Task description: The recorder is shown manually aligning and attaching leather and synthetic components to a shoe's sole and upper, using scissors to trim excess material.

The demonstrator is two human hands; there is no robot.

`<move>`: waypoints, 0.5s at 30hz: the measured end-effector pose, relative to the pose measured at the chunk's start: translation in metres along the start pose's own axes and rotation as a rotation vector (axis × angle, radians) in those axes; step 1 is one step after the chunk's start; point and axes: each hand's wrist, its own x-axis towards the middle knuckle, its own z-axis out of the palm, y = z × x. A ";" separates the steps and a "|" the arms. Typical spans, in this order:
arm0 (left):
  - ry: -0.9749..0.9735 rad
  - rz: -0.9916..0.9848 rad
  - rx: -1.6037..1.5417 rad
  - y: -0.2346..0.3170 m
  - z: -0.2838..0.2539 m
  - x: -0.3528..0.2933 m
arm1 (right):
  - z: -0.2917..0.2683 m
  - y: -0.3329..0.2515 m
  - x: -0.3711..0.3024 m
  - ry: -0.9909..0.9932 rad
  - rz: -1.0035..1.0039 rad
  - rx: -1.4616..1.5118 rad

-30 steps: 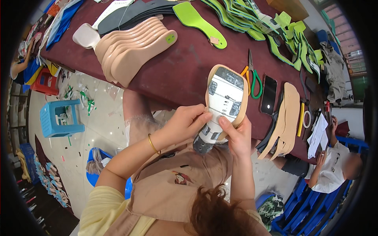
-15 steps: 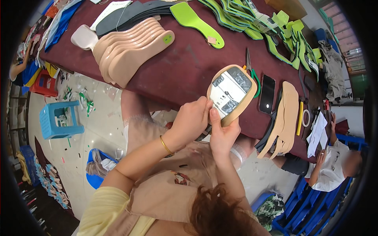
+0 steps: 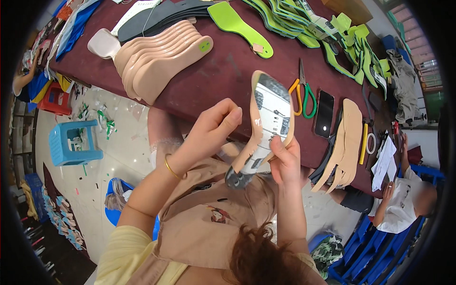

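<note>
A beige shoe insole (image 3: 269,111) stands slanted in front of me, its underside, with white paper and dark patches, facing me. My right hand (image 3: 287,160) grips its right edge, thumb on the underside. My left hand (image 3: 213,122) is closed with its fingers curled, just left of the insole and apart from it; whatever it may hold is hidden. On the table to the left lies a stack of glossy beige insoles (image 3: 159,71). Scissors (image 3: 302,95) with orange and green handles lie just beyond the insole.
On the maroon table (image 3: 209,80) are green insoles (image 3: 285,23), a single green one (image 3: 240,28), dark insoles (image 3: 166,19), a phone (image 3: 325,111) and beige strips (image 3: 344,142). A blue stool (image 3: 76,142) stands on the littered floor. Another person (image 3: 399,204) sits at right.
My left hand has come away from the insole and moved left. My right hand has turned the insole, bringing its narrow end into view near my lap and uncovering the scissors' handles.
</note>
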 end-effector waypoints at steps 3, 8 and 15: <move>-0.260 -0.157 -0.248 -0.012 0.009 -0.011 | 0.002 0.005 0.002 -0.091 0.107 0.098; -0.303 -0.066 -0.153 -0.016 0.007 -0.011 | 0.003 0.003 0.001 -0.140 0.236 0.194; -0.166 -0.008 -0.039 -0.009 0.021 -0.017 | 0.006 -0.004 -0.001 -0.093 0.222 0.055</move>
